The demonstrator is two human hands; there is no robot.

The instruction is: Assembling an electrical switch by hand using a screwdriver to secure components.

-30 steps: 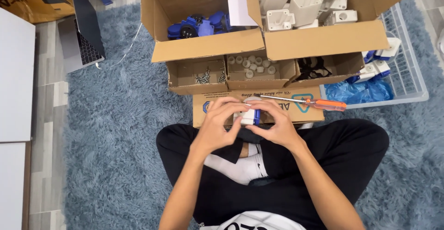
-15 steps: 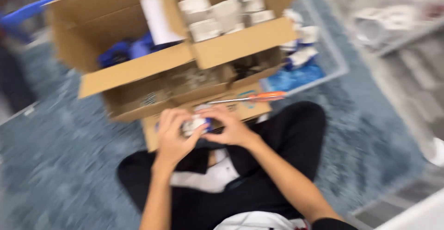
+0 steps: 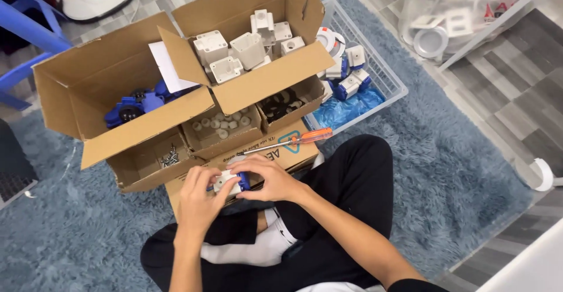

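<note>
Part: white-and-blue part (image 3: 230,181) is gripped between both hands.
Left hand (image 3: 196,199): closed on its left end.
Right hand (image 3: 271,179): closed on its right end.
Screwdriver (image 3: 288,141): lies beyond the grip, nearer the right hand, shaft pointing left.

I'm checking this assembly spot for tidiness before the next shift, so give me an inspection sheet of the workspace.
Surface: shaggy blue rug; person sits cross-legged on it.
Job's things: small white and blue part held over a flat cardboard box.
Clutter: orange-handled screwdriver on that box; open cartons of white housings, blue parts, white caps, screws; wire basket of white-blue parts.
Grippers: left hand and right hand both grip the part.
Cables: thin white cord by a white appliance.
Surroundings: grey plank floor, blue stool, clear plastic bag.
</note>
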